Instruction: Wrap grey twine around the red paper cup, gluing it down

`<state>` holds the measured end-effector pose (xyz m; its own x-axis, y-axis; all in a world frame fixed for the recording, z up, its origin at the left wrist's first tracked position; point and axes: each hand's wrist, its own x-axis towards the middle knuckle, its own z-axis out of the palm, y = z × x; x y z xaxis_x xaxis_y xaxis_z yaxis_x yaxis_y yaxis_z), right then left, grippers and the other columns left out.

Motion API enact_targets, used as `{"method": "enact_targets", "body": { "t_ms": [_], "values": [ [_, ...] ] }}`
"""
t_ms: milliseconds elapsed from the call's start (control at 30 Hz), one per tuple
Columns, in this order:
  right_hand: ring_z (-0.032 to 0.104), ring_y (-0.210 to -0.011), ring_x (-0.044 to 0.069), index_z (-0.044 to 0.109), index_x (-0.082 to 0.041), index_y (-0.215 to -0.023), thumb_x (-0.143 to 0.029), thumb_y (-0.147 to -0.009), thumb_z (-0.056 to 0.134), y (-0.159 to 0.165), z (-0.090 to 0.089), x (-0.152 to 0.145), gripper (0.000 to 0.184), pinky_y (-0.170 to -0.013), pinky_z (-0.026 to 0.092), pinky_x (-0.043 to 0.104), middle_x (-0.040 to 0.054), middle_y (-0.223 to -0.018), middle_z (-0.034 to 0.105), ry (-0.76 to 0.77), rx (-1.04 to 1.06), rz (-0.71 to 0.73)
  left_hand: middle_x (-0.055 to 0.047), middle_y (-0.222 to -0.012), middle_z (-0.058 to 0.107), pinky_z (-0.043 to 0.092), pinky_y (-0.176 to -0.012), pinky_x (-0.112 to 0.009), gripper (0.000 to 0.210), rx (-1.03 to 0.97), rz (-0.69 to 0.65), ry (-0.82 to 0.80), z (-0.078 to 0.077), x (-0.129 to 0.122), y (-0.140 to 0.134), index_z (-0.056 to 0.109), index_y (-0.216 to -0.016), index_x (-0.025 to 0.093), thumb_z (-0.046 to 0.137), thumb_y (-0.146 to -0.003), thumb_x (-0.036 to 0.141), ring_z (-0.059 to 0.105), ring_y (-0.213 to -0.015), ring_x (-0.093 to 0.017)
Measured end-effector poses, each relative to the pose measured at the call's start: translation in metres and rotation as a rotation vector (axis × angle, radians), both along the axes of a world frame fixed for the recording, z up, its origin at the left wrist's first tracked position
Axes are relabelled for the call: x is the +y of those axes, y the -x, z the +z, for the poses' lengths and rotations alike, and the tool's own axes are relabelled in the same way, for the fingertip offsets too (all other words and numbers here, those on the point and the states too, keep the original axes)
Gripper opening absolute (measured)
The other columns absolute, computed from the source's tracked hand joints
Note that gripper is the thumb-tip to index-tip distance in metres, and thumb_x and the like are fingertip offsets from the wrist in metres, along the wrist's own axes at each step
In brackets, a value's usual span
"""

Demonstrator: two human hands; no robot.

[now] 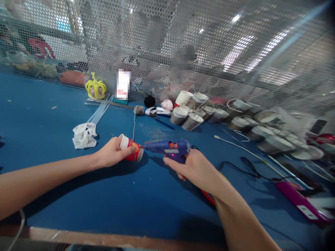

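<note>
My left hand is closed round a red and white paper cup, tilted on its side above the blue table. In my right hand is a blue hot glue gun, its small red light showing. The gun's nozzle points left and meets the cup near its base; whether it touches cannot be made out. A grey cord runs from behind the cup up to a small ball of grey yarn.
Several grey-wrapped cups crowd the right back. A crumpled white paper, a yellow crown-shaped piece and a phone stand left of them. Cables and a purple power strip lie right. Perforated metal mesh closes the back.
</note>
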<state>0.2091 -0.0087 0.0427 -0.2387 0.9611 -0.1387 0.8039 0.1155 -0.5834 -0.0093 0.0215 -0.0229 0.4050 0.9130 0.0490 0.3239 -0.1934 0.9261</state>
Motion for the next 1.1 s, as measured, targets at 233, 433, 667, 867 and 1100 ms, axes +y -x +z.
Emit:
{"method": "enact_targets", "body": {
  "t_ms": [233,433,667,867,1100],
  "values": [
    [0.048,-0.036,0.01,0.043,-0.018,-0.044,-0.04,-0.073,0.05,0.0032,0.0003,0.0,0.036,-0.042,0.04,0.021,-0.0015,-0.036,0.05,-0.003,0.0,-0.014,0.004,-0.051,0.032,0.023,-0.042,-0.018,0.037,0.016,0.006,-0.003,-0.0001,-0.0003,0.0007,0.047,-0.054,0.012,0.045,-0.075,0.042,0.027,-0.048,-0.007],
    [0.048,-0.036,0.01,0.047,-0.018,-0.052,-0.041,-0.073,0.049,-0.0019,-0.0005,-0.0009,0.032,-0.041,0.04,0.02,-0.0023,-0.037,0.05,0.001,0.029,0.017,0.004,-0.052,0.036,0.025,-0.043,-0.018,0.037,-0.01,-0.006,-0.01,-0.0001,-0.0005,0.0012,0.049,-0.056,0.011,0.045,-0.076,0.042,0.029,-0.048,-0.007],
    [0.048,-0.037,0.01,0.05,-0.017,-0.059,-0.042,-0.073,0.05,-0.0033,-0.0017,-0.0013,0.028,-0.04,0.039,0.02,-0.0031,-0.038,0.05,0.018,0.037,0.002,0.004,-0.051,0.036,0.025,-0.043,-0.018,0.037,-0.01,-0.002,-0.01,-0.0017,-0.0001,0.0005,0.05,-0.055,0.011,0.046,-0.075,0.042,0.03,-0.048,-0.007],
    [0.047,-0.037,0.009,0.049,-0.017,-0.059,-0.041,-0.074,0.049,-0.0021,-0.0005,-0.0018,0.028,-0.041,0.04,0.02,-0.0032,-0.038,0.049,0.019,0.038,0.007,0.004,-0.051,0.035,0.024,-0.042,-0.018,0.037,-0.001,0.008,-0.006,0.0,-0.0014,0.0003,0.049,-0.054,0.011,0.046,-0.075,0.041,0.029,-0.047,-0.007],
    [0.047,-0.036,0.009,0.052,-0.016,-0.062,-0.039,-0.073,0.05,-0.0015,0.0009,-0.0021,0.025,-0.039,0.039,0.019,-0.0034,-0.038,0.049,0.031,0.054,-0.005,0.004,-0.052,0.039,0.026,-0.043,-0.018,0.037,-0.008,-0.007,-0.01,0.0002,-0.001,0.0011,0.052,-0.056,0.011,0.045,-0.076,0.041,0.031,-0.048,-0.007]
  ]
}}
